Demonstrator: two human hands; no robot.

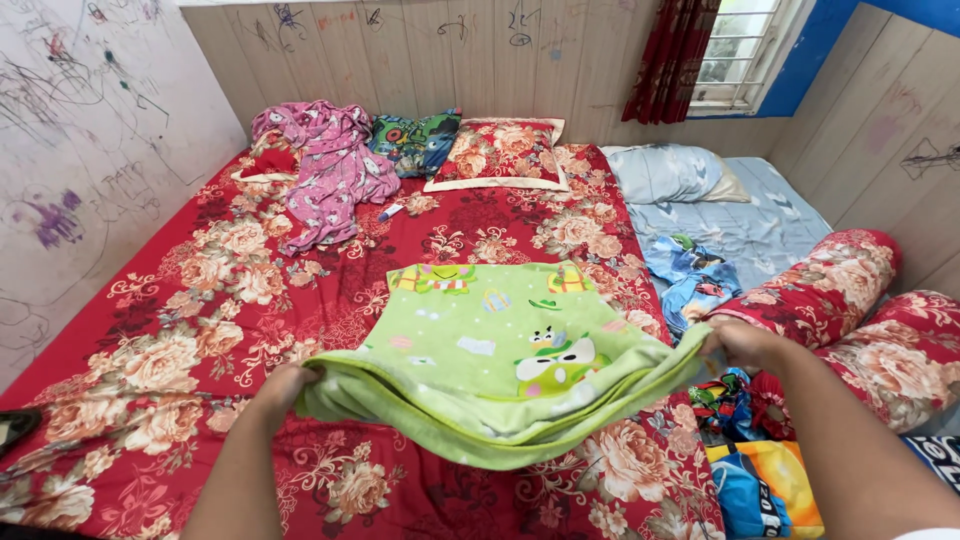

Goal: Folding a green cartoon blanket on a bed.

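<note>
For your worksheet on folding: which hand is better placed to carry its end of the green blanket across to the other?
Probably the right hand: it holds the green blanket raised higher, while the left hand grips its end lower, close to the bed.

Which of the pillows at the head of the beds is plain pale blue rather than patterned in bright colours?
The pale blue pillow on the blue-sheeted mattress under the window. The red floral pillow and green-and-blue cartoon pillow lie on the red floral sheet.
</note>
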